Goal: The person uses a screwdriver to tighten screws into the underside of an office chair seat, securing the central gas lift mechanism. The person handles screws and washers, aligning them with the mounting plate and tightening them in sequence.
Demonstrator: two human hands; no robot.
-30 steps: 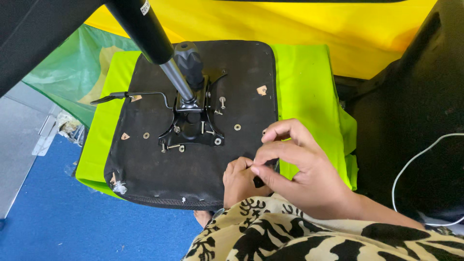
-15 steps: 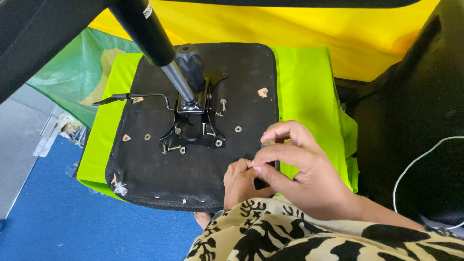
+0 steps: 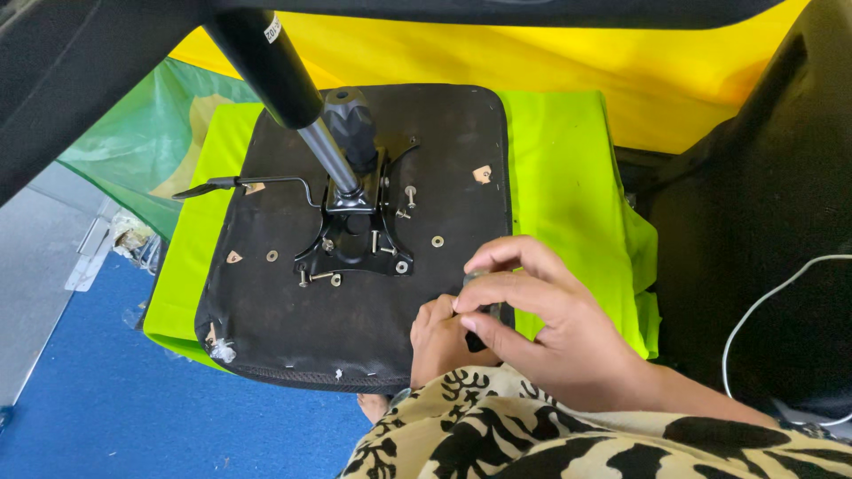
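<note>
Far left: blue floor (image 3: 106, 417), with crumpled clear wrapping (image 3: 133, 244) by a grey panel; contents too small to tell.

Lime-green cloth (image 3: 568, 177) spread over the surface, carrying an upturned black seat base (image 3: 266, 293). At its centre a black mounting plate (image 3: 355, 253) with gas-lift column (image 3: 293, 98) rising toward the camera; a small white rectangular label (image 3: 272, 28) sits high on the column. Thin lever (image 3: 240, 184) juts left. Loose bolts and washers (image 3: 413, 197) lie about the plate.

At the base's near right edge: left hand (image 3: 444, 337) curled, resting on the base. Right hand (image 3: 550, 328) pinches a small dark part (image 3: 475, 282) between thumb and fingertips, just above the left hand.

Risk, as I judge it: the pinch is fingertip-only, so the part could slip and drop into the cloth folds or to the floor; loose bolts could roll off if the base is nudged.

Right: white cable (image 3: 754, 310) over dark upholstery.
</note>
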